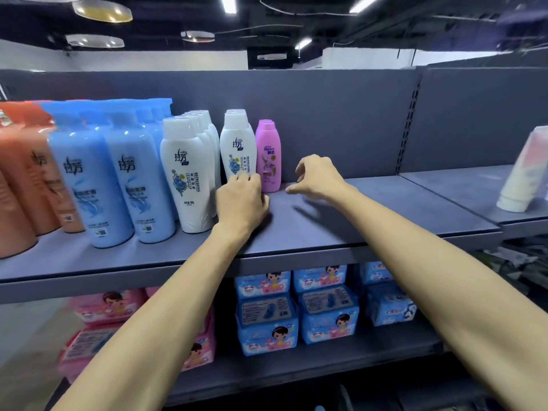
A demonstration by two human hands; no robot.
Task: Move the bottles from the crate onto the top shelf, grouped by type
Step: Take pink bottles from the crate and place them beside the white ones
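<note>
Blue packs, pink packs on lower shelf — ceiling lights above.

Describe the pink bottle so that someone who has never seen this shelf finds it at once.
On the top shelf, bottles stand in rows from the left. At the right end, beside the white bottles, stands the pink bottle. It is purple-pink and shorter than those white neighbours.
</note>
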